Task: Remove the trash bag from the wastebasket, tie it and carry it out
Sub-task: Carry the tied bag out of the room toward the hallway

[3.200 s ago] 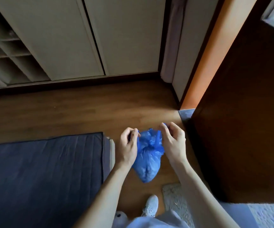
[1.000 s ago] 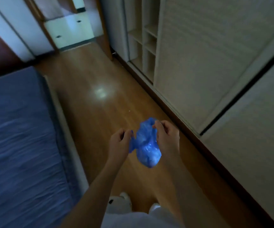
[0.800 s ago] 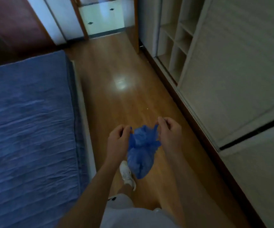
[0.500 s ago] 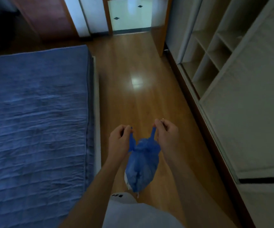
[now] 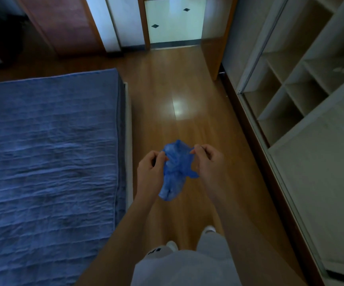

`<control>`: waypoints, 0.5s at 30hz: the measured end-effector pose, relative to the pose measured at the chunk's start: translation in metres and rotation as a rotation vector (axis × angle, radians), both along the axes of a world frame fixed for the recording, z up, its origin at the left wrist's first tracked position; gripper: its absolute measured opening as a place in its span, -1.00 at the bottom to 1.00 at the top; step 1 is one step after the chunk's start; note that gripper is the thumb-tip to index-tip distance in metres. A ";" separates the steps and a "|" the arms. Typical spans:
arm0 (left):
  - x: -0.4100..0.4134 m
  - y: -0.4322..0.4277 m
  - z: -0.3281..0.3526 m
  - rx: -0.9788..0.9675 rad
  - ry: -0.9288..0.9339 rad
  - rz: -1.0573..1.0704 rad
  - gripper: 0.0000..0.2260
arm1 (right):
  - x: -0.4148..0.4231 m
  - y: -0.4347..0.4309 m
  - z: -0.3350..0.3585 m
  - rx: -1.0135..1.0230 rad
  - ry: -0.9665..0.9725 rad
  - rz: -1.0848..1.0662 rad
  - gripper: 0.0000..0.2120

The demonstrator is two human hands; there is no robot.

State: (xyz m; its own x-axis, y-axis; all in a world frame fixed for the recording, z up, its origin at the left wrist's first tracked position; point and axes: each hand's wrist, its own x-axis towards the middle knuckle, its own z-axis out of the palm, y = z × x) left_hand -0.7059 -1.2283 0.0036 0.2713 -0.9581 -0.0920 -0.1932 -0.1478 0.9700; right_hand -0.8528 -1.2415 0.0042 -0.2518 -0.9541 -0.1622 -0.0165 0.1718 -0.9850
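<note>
A small blue trash bag hangs in the air between my two hands, above the wooden floor. My left hand pinches one side of its gathered top. My right hand pinches the other side. The top of the bag is bunched up between my fingers and its filled lower part droops below them. No wastebasket is in view.
A bed with a blue cover fills the left side. A wardrobe with open shelves and sliding doors runs along the right. A strip of wooden floor leads ahead to an open doorway with pale tiles.
The view has swung round from the wardrobe and dark door to face along the floor toward the doorway, which now lies nearer. Both hands stay on the bag's top, now bunched higher between them.
</note>
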 end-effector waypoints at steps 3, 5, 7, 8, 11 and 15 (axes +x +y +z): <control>0.000 -0.041 -0.004 0.006 0.016 0.027 -0.75 | -0.003 -0.043 -0.005 0.005 0.003 -0.015 -0.75; -0.001 -0.071 -0.007 0.011 0.010 0.044 -0.75 | -0.007 -0.073 -0.010 0.014 0.011 -0.004 -0.75; -0.005 -0.103 -0.011 0.016 0.000 0.061 -0.75 | -0.012 -0.106 -0.017 0.027 0.009 0.025 -0.74; -0.009 -0.120 -0.012 0.019 -0.003 0.070 -0.74 | -0.015 -0.125 -0.020 0.034 0.008 0.038 -0.74; -0.022 -0.175 -0.014 0.029 0.000 0.102 -0.74 | -0.027 -0.186 -0.026 0.050 0.024 0.065 -0.72; -0.044 -0.256 -0.006 0.069 -0.001 0.128 -0.74 | -0.047 -0.270 -0.021 0.043 0.024 0.096 -0.69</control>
State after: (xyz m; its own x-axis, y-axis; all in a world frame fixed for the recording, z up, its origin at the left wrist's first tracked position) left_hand -0.7496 -1.4839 -0.0028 0.3909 -0.9070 -0.1565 -0.1691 -0.2379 0.9565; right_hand -0.9002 -1.5116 -0.0172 -0.1635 -0.9664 -0.1984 -0.0581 0.2101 -0.9759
